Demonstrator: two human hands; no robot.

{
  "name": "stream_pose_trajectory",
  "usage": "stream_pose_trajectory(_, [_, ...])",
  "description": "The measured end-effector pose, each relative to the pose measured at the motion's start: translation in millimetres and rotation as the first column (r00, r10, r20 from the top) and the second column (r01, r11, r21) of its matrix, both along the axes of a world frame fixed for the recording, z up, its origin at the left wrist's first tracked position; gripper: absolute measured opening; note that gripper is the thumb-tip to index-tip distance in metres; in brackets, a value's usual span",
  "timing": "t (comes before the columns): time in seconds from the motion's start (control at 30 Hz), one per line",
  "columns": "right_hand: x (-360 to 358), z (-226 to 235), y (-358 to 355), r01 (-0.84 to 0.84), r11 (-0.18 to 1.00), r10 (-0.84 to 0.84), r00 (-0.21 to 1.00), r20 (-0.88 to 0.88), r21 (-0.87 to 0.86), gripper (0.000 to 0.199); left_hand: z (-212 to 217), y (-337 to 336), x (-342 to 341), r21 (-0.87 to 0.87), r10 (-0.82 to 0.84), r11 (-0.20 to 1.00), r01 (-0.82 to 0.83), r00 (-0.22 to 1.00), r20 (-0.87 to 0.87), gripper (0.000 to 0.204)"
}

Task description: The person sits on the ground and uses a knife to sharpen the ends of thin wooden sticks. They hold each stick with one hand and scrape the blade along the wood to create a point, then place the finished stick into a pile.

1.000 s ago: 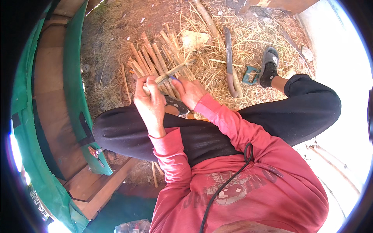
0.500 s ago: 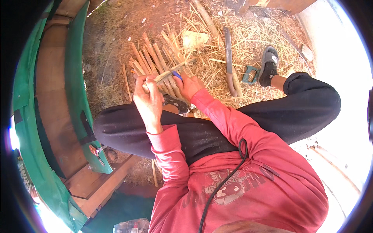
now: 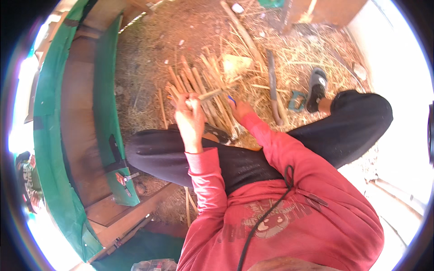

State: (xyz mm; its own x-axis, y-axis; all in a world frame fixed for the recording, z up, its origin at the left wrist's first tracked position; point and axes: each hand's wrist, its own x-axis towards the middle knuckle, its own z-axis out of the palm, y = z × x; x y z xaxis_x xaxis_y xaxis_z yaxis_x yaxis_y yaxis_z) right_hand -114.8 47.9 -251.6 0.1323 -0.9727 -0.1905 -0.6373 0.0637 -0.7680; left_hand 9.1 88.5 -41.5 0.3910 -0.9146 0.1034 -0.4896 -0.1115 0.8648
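Thin stick (image 3: 209,95) is held up over the lap, near centre frame, tilted with its far end toward 2 o'clock. Left hand (image 3: 190,118) is wrapped around its near end, fingers clenched on it. Right hand (image 3: 239,109) sits just beside the stick at 3 o'clock of the left hand; a small blue-tipped tool (image 3: 231,99) pokes out of it — fingers closed around that, though the exact grip is hard to make out.

Directly behind the hands, toward 12 o'clock, a bundle of similar sticks (image 3: 194,83) lies fanned on the ground. Straw (image 3: 253,58) covers the dirt around them. At 2 o'clock of the hands, a long dark blade (image 3: 272,86) lies on the straw, with a small green tool (image 3: 297,100) just beside it and a foot in a grey sandal (image 3: 316,88) next to that.

Black trousers (image 3: 162,153) span the frame below the hands — red sleeves come up from 6 o'clock. At 9 o'clock, a green wooden frame (image 3: 106,104) curves along the left side.
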Motion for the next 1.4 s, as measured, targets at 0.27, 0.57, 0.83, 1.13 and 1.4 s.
stream_pose_trajectory(0.27, [-2.2,-3.0,-9.9,0.127,0.986,-0.109,0.981,-0.163,0.108,0.057,-10.4,1.8,-6.6,-0.019,-0.019,1.000,0.020,0.997,0.070,0.020])
stream_pose_trajectory(0.57, [-0.7,-31.2,-20.8,0.071,0.984,-0.065,0.997,-0.041,0.165,0.061,1.2,5.4,-3.1,-0.020,0.011,1.000,-0.015,0.985,-0.173,0.018])
stream_pose_trajectory(0.83, [13.1,26.3,-6.0,-0.052,0.996,0.053,0.999,-0.005,0.071,0.058,-0.7,7.3,0.3,0.044,0.090,0.995,-0.085,0.988,-0.127,0.019])
stream_pose_trajectory(1.13, [12.0,96.6,8.5,-0.132,0.988,0.103,0.949,0.298,0.079,0.057,-0.2,6.2,2.7,0.048,0.126,0.992,-0.120,0.983,-0.130,0.014])
stream_pose_trajectory(1.4, [15.0,105.2,18.4,-0.124,0.988,0.132,0.988,0.082,-0.095,0.045,1.0,8.4,1.4,0.041,0.123,0.992,-0.119,0.985,-0.122,0.011])
